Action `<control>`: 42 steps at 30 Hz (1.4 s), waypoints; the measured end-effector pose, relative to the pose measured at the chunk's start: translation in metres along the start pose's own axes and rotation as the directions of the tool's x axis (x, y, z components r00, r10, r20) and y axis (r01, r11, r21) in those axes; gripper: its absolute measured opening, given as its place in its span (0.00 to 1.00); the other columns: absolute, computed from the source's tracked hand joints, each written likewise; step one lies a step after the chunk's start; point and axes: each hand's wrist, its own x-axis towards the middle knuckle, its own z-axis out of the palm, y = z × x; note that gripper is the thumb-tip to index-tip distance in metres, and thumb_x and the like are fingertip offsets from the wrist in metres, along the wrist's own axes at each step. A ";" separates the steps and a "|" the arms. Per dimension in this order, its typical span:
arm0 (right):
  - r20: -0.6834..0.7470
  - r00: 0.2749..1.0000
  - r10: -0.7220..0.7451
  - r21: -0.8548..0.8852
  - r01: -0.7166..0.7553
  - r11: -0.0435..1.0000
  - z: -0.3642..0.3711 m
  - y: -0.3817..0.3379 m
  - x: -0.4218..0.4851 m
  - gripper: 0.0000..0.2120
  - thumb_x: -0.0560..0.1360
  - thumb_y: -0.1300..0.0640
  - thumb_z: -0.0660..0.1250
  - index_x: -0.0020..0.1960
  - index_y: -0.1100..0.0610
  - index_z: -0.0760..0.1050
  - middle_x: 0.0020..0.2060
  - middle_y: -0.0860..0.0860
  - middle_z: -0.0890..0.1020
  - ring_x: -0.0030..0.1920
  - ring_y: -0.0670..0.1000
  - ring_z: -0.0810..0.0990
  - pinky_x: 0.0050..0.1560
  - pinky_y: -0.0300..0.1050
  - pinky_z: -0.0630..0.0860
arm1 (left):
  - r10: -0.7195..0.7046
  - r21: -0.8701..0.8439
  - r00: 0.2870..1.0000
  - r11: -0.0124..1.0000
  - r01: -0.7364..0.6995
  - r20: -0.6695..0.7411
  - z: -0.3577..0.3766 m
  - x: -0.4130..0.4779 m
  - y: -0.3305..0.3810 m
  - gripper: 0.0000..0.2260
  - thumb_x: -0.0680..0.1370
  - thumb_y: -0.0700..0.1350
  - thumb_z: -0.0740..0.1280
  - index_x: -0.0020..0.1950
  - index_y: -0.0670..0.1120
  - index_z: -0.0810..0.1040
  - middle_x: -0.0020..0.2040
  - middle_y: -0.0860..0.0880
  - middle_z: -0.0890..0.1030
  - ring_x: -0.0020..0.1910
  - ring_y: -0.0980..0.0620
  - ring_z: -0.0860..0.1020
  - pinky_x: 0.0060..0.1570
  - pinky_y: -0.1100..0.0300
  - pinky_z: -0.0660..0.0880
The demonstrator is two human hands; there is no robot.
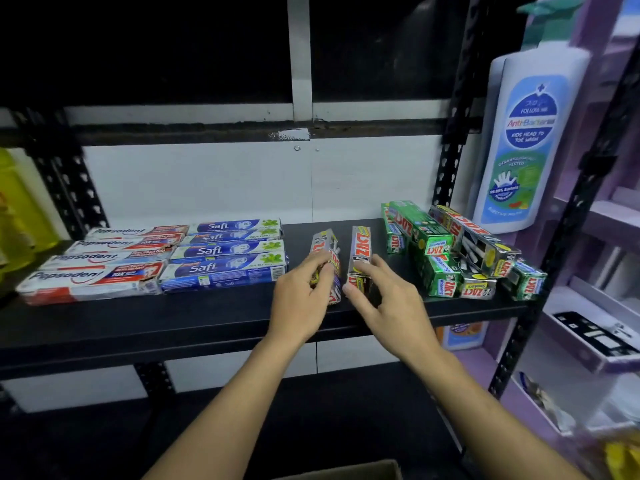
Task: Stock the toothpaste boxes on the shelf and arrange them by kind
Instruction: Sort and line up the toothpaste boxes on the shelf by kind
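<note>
Two shiny Zact cartons on the shelf, one in each hand

The flat matte black shelf has a punched metal frame. Up and to the right of the fingers there's a tall, smooth white plastic bottle with a blue label. Well left of the fingers, long red-and-white Pepsodent boxes lie in a tidy block, with blue Safi boxes between them and the fingers. Just right is a messy criss-crossed heap of Zact boxes, green and foil-silver. The left hand has its fingers curled round the left Zact carton. The right hand pinches the near end of the right Zact carton. Both are narrow glossy rectangles, just beside each other.
</note>
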 end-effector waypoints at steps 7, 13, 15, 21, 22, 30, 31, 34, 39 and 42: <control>-0.087 0.990 0.110 -0.038 -0.114 0.993 -0.006 -0.002 0.006 0.13 0.77 0.47 0.69 0.58 0.50 0.73 0.28 0.45 0.76 0.30 0.47 0.76 0.34 0.46 0.73 | -0.141 0.022 0.988 0.990 0.140 0.065 -0.029 -0.020 -0.008 0.17 0.81 0.56 0.64 0.68 0.53 0.77 0.58 0.57 0.83 0.57 0.63 0.79 0.54 0.69 0.73; -0.112 0.994 -0.006 -0.231 -0.020 0.973 -0.023 -0.001 -0.009 0.10 0.76 0.58 0.68 0.56 0.54 0.75 0.38 0.50 0.82 0.33 0.55 0.80 0.33 0.49 0.75 | -0.188 -0.011 0.981 0.982 0.189 0.057 -0.028 -0.020 -0.002 0.15 0.82 0.53 0.64 0.68 0.52 0.78 0.58 0.56 0.83 0.57 0.61 0.79 0.55 0.67 0.74; -0.074 0.994 -0.085 -0.418 0.047 0.907 -0.028 0.000 -0.014 0.08 0.74 0.62 0.67 0.53 0.57 0.77 0.50 0.53 0.83 0.35 0.60 0.82 0.31 0.51 0.76 | -0.188 -0.006 0.981 0.982 0.189 0.044 -0.027 -0.020 -0.002 0.15 0.82 0.53 0.64 0.67 0.52 0.79 0.57 0.56 0.83 0.56 0.62 0.79 0.57 0.64 0.75; 0.070 0.996 -0.054 -0.635 0.086 0.767 -0.044 -0.005 -0.015 0.09 0.71 0.59 0.65 0.50 0.52 0.78 0.54 0.49 0.83 0.38 0.58 0.82 0.29 0.44 0.68 | -0.203 -0.010 0.979 0.979 0.204 0.025 -0.026 -0.019 -0.003 0.14 0.80 0.55 0.66 0.65 0.54 0.80 0.57 0.58 0.84 0.56 0.63 0.80 0.61 0.58 0.77; 0.081 0.994 -0.073 -0.624 0.107 0.774 -0.045 -0.006 -0.014 0.07 0.71 0.58 0.66 0.49 0.53 0.78 0.48 0.49 0.84 0.36 0.58 0.81 0.29 0.43 0.66 | -0.207 -0.010 0.978 0.978 0.207 0.027 -0.026 -0.018 -0.002 0.14 0.80 0.55 0.66 0.64 0.54 0.80 0.56 0.58 0.84 0.55 0.64 0.80 0.61 0.59 0.77; -0.011 0.992 -0.126 -0.481 0.106 0.871 -0.037 -0.028 -0.005 0.09 0.74 0.56 0.68 0.53 0.54 0.81 0.36 0.53 0.84 0.37 0.60 0.81 0.38 0.47 0.70 | 0.037 0.322 0.999 0.946 -0.025 -0.031 -0.057 -0.004 -0.013 0.17 0.80 0.54 0.65 0.68 0.51 0.77 0.62 0.53 0.81 0.63 0.52 0.75 0.65 0.50 0.72; -0.008 0.995 -0.104 -0.458 0.088 0.885 -0.034 -0.033 -0.002 0.10 0.75 0.54 0.67 0.55 0.53 0.80 0.37 0.54 0.84 0.39 0.60 0.82 0.39 0.48 0.71 | 0.069 0.403 0.997 0.914 -0.050 -0.033 -0.064 0.001 -0.018 0.18 0.80 0.55 0.64 0.68 0.50 0.77 0.63 0.50 0.81 0.64 0.50 0.75 0.66 0.48 0.70; 0.011 0.999 -0.033 -0.383 0.035 0.923 -0.022 -0.046 0.012 0.12 0.77 0.50 0.64 0.59 0.50 0.77 0.45 0.51 0.85 0.47 0.59 0.82 0.43 0.49 0.78 | 0.089 0.569 0.996 0.818 -0.082 0.017 -0.085 0.018 -0.038 0.24 0.77 0.60 0.61 0.69 0.50 0.75 0.63 0.47 0.80 0.65 0.47 0.73 0.67 0.46 0.65; 0.114 0.992 0.057 -0.358 -0.012 0.934 0.005 -0.058 0.045 0.18 0.77 0.42 0.63 0.55 0.56 0.74 0.45 0.55 0.82 0.49 0.61 0.80 0.41 0.49 0.75 | 0.021 0.671 0.999 0.740 -0.048 0.048 -0.105 0.027 -0.069 0.30 0.75 0.68 0.55 0.72 0.54 0.72 0.73 0.50 0.72 0.75 0.48 0.64 0.73 0.46 0.57; 0.199 0.975 0.102 -0.368 -0.022 0.929 0.025 -0.066 0.056 0.27 0.75 0.36 0.63 0.59 0.59 0.74 0.51 0.60 0.79 0.53 0.63 0.78 0.43 0.50 0.72 | -0.015 0.696 0.997 0.717 -0.041 0.075 -0.102 0.026 -0.071 0.34 0.73 0.72 0.54 0.74 0.58 0.68 0.78 0.53 0.64 0.78 0.50 0.57 0.76 0.47 0.51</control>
